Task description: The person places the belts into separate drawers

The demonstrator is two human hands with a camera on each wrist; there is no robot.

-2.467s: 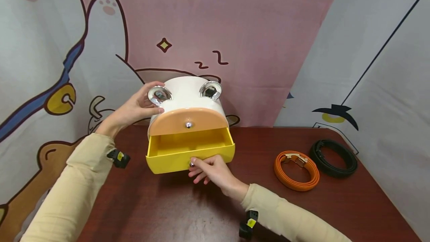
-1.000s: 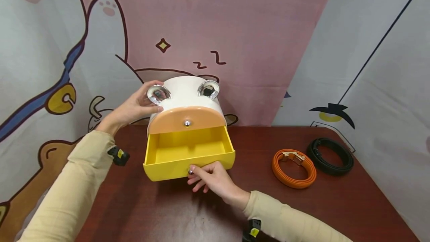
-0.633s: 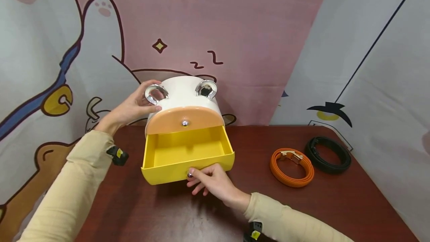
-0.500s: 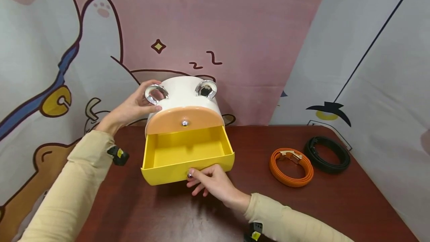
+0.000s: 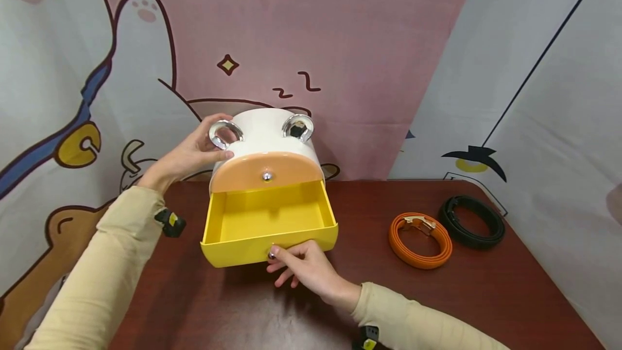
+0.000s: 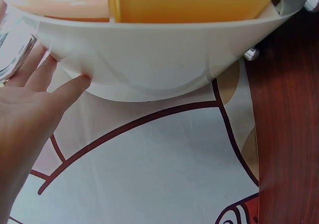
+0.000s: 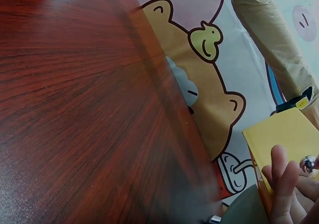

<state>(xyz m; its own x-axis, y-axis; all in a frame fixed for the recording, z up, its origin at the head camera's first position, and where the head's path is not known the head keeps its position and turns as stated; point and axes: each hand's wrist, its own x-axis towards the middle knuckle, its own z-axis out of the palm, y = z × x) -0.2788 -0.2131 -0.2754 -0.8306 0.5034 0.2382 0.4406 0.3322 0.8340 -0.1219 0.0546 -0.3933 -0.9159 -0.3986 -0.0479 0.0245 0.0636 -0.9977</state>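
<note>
A white drawer box (image 5: 264,129) with two silver ring eyes stands at the back of the table. Its upper front is a peach drawer (image 5: 243,174) with a silver knob, closed. Below it, the yellow drawer (image 5: 233,250) is pulled well out, and its inside is bare. My left hand (image 5: 182,158) holds the box's left side around one silver eye; in the left wrist view its thumb (image 6: 75,88) presses on the white shell. My right hand (image 5: 311,271) pinches the small silver knob (image 7: 308,163) on the yellow drawer's front between thumb and fingers.
On the right of the brown wooden table (image 5: 389,307) lie a coiled orange belt (image 5: 423,261) with a metal buckle and a coiled black belt (image 5: 478,239) behind it. A cartoon-printed cloth (image 5: 350,69) hangs close behind the box.
The yellow drawer has slid further out toward me, with my right hand on its knob, and more of its floor shows. The left hand keeps its hold on the box.
</note>
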